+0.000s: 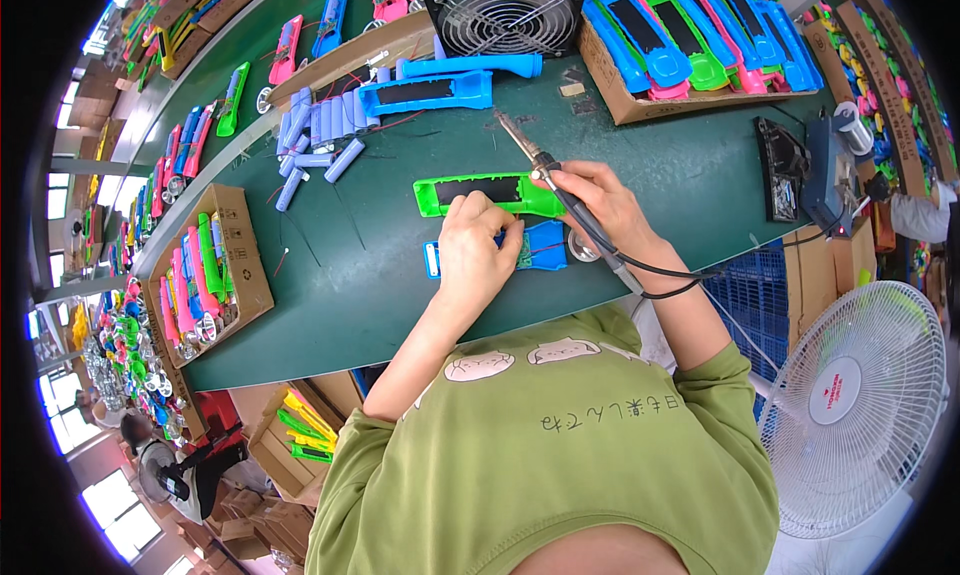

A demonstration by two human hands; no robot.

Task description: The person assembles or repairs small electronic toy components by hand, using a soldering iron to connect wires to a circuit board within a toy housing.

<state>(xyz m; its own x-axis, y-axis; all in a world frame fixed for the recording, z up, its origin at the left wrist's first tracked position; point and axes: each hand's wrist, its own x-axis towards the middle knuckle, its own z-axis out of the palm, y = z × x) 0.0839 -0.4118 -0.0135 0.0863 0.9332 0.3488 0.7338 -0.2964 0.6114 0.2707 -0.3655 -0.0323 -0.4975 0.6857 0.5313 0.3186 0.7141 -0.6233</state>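
My right hand is wrapped round a soldering iron, whose bare metal tip points up and to the left, away from the housings. My left hand is over a blue flashlight housing, its fingertips pinched together; whatever they hold is hidden. A bit of green circuit board shows in the blue housing beside those fingers, and a round reflector is at its right end. Just beyond both hands lies a green flashlight housing part with a dark panel, partly covered by my left fingers.
Purple battery cells with loose wires lie at the left. A black box fan stands at the back, near a carton of coloured housings. Another carton holds flashlights at left. A soldering station sits right; a white fan stands beside me.
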